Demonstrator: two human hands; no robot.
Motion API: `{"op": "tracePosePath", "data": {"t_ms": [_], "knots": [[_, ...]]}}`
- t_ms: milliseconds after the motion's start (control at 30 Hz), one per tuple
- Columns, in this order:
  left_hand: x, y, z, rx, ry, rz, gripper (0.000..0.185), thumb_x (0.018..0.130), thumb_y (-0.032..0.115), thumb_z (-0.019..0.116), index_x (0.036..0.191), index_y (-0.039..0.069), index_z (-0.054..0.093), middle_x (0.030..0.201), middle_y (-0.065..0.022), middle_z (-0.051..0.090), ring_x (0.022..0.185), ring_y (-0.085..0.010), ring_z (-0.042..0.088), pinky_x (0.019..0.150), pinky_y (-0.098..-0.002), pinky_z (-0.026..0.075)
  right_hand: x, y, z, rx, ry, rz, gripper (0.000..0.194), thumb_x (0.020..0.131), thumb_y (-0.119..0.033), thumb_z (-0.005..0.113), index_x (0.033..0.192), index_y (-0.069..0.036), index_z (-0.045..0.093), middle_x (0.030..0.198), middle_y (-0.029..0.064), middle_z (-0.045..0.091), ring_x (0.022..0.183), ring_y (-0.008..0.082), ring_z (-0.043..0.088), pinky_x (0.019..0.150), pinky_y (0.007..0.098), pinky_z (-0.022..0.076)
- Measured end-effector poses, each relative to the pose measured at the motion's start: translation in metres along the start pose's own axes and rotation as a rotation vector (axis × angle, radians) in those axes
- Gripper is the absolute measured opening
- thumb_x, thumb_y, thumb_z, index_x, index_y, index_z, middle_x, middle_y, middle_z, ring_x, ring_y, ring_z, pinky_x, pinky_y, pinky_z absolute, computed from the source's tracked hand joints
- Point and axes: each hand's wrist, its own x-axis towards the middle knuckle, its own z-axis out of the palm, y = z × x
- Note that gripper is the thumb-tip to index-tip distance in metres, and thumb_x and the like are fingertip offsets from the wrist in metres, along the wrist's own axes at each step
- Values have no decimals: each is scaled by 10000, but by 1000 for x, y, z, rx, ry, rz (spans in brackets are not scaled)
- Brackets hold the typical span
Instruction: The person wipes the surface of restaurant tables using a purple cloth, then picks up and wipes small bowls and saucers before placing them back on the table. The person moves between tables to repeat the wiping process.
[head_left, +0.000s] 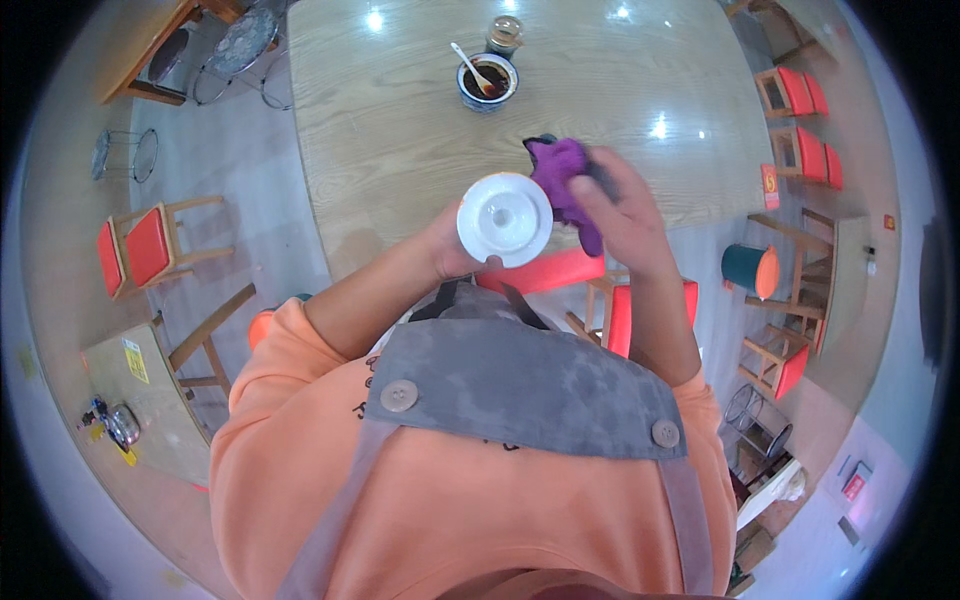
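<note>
My left hand (448, 244) grips a round white ceramic piece (505, 219) by its edge, the thumb at its lower rim. It has a ringed, recessed middle; whether it is a lid or a small dish I cannot tell. Just right of it, my right hand (628, 214) holds a crumpled purple cloth (559, 176) with dark edges. The cloth hangs close to the ceramic piece; contact between them is unclear. Farther up the table stands a blue-and-white bowl (466, 91) of dark sauce, with a white spoon (472, 66) leaning in it.
Behind the bowl is a glass jar (504, 36). The wood-grain table (390, 135) spans the area in front of me. A stool with a red seat (540, 271) stands by its near edge. Red-seated chairs (148, 244) are at the left, and a green bin (742, 270) at the right.
</note>
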Motion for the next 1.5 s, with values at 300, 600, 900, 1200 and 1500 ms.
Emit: {"op": "tracePosePath", "data": {"t_ms": [300,600,900,1200,1500], "knots": [[18,-9,18,-10,64,-30,436,929,564,405,1011,177,589,915,-14,641,743,-129,606,461,-223,421,3,33,11,-10,68,67,306,911,-246,620,1131,-37,583,910,25,603,812,87,542,700,262,456],[4,6,70,982,480,82,303,827,184,625,1092,47,570,843,-59,643,742,-152,617,525,-286,471,-10,31,12,85,270,12,256,915,-221,615,1083,-34,573,917,19,587,813,90,537,697,254,448],[9,3,68,1045,377,183,294,731,95,587,1009,9,628,901,-47,647,838,-124,600,750,-283,472,14,-10,-10,-303,-158,-350,243,867,-174,652,1045,-20,592,964,108,603,853,226,579,762,315,455],[14,-15,65,931,511,606,247,813,119,567,1017,-6,626,930,-51,650,844,-134,602,756,-290,472,-35,38,58,55,557,-210,256,950,-229,563,1060,0,532,899,42,569,830,102,521,740,262,445],[25,-25,58,918,585,802,419,971,385,490,1110,-2,575,995,-58,629,913,-116,572,787,-265,451,-39,42,95,80,535,-65,267,956,-231,548,1074,6,513,874,64,589,802,106,538,707,272,453]]}}
